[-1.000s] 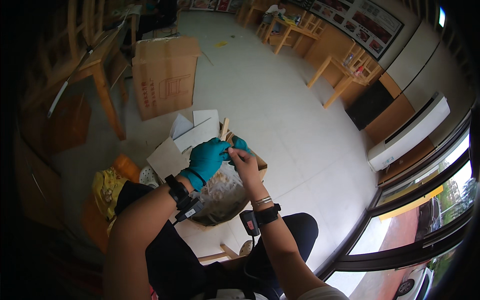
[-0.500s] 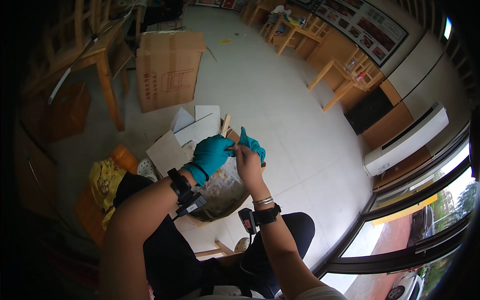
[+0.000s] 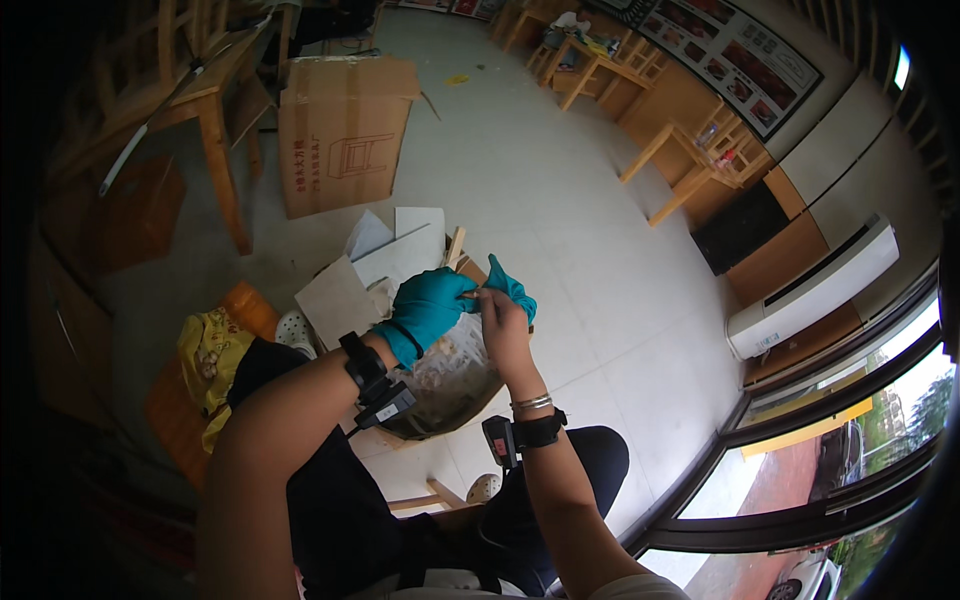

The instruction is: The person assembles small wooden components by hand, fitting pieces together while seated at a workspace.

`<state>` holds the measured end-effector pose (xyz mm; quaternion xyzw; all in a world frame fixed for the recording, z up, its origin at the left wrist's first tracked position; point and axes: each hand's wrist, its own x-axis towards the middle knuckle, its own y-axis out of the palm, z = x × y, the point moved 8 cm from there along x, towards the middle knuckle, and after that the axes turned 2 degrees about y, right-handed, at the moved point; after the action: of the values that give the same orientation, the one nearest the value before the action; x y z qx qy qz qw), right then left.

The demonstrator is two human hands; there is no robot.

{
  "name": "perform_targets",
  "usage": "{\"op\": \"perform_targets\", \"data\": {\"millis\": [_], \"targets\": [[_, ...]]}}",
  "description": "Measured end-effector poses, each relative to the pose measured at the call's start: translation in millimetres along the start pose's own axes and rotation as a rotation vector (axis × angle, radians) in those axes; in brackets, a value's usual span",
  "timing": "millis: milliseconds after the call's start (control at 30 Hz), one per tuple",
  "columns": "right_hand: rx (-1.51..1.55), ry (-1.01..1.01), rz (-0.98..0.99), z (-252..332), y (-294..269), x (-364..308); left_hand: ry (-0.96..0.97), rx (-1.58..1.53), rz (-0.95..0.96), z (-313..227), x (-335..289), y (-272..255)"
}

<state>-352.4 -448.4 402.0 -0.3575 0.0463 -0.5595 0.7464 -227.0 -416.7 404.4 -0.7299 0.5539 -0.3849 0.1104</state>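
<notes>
A teal glove covers my left hand [image 3: 428, 308], whose fingers are pinched together against the fingers of my right hand. My right hand [image 3: 505, 325] looks bare at its back and thumb, with its fingers closed. Bunched teal glove material [image 3: 512, 285] sticks out beyond those fingers; whether it still covers some of them I cannot tell. A small brownish bit shows where the two hands meet, too small to name. Both hands are above a round container [image 3: 440, 425] lined with clear plastic and holding pale scraps.
Pale flat boards [image 3: 340, 305] and a wooden stick [image 3: 455, 245] poke up from the container's far side. A yellow bag [image 3: 210, 365] lies on an orange stool at left. A large cardboard box [image 3: 345, 140] stands beyond, with wooden tables [image 3: 690, 165] along the wall.
The view has shifted slightly. Both hands stay together over the container, with only a slight shift of the fingers and the teal glove material.
</notes>
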Motion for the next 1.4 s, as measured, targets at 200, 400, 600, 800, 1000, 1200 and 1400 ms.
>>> {"op": "perform_targets", "data": {"millis": [200, 400, 600, 800, 1000, 1200, 1400], "targets": [[0.133, -0.084, 0.001, 2.5, -9.8, 0.8, 0.006, 0.11, 0.02, -3.6, 1.4, 0.7], [0.057, 0.066, 0.124, 3.4, -4.9, -0.5, -0.005, 0.066, 0.03, 8.4, -1.4, 9.1], [-0.051, -0.074, 0.051, 0.6, -1.6, -3.3, 0.059, 0.263, 0.059, -2.8, -4.1, 9.1], [-0.057, -0.197, -0.078, 13.9, -3.4, -7.5, 0.05, 0.231, 0.041, -2.5, -7.8, 5.9], [-0.192, -0.248, -0.098, 19.6, 1.0, -13.5, 0.052, 0.246, 0.059, -1.7, -10.5, 6.8], [-0.194, -0.189, -0.061, 23.7, -1.4, -11.9, 0.053, 0.199, 0.037, -0.3, -11.0, 3.2], [0.129, -0.043, -0.023, 1.6, -3.3, -6.4, 0.011, 0.189, 0.085, -4.4, -6.7, 2.5]]}}
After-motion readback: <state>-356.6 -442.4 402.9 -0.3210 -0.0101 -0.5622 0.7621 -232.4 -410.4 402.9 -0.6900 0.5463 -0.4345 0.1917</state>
